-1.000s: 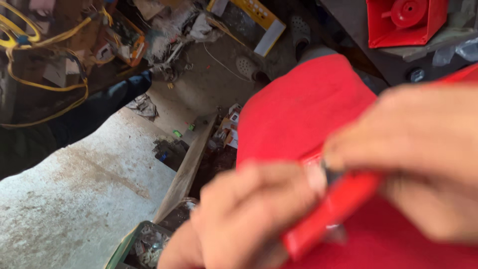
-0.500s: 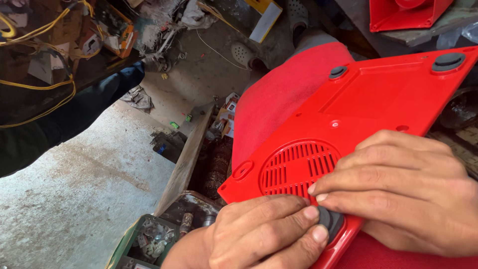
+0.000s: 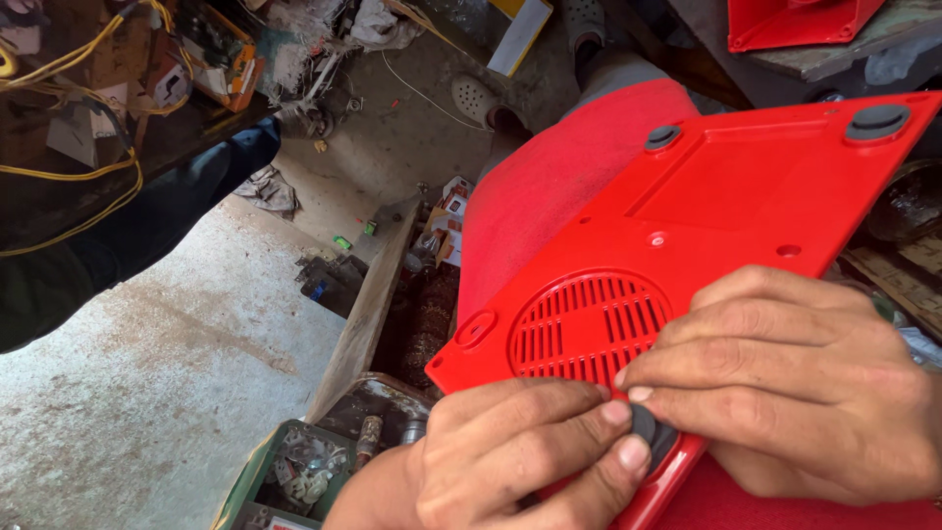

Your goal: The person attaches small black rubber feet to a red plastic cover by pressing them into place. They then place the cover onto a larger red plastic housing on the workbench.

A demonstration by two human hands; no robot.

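head view looked down on a red plastic base panel [image 3: 726, 211] lying tilted across a lap covered in red cloth [image 3: 549, 186]. the left hand [image 3: 510, 456] and right hand [image 3: 795, 383] met at the panel's near edge, both pinching a small dark rubber foot [image 3: 650, 432] between fingertips, just below the round vent grille [image 3: 587, 324]. two more rubber feet [image 3: 876, 121] sat at the panel's far corners. a green box of parts [image 3: 294, 471] lay on the dusty floor to the left.
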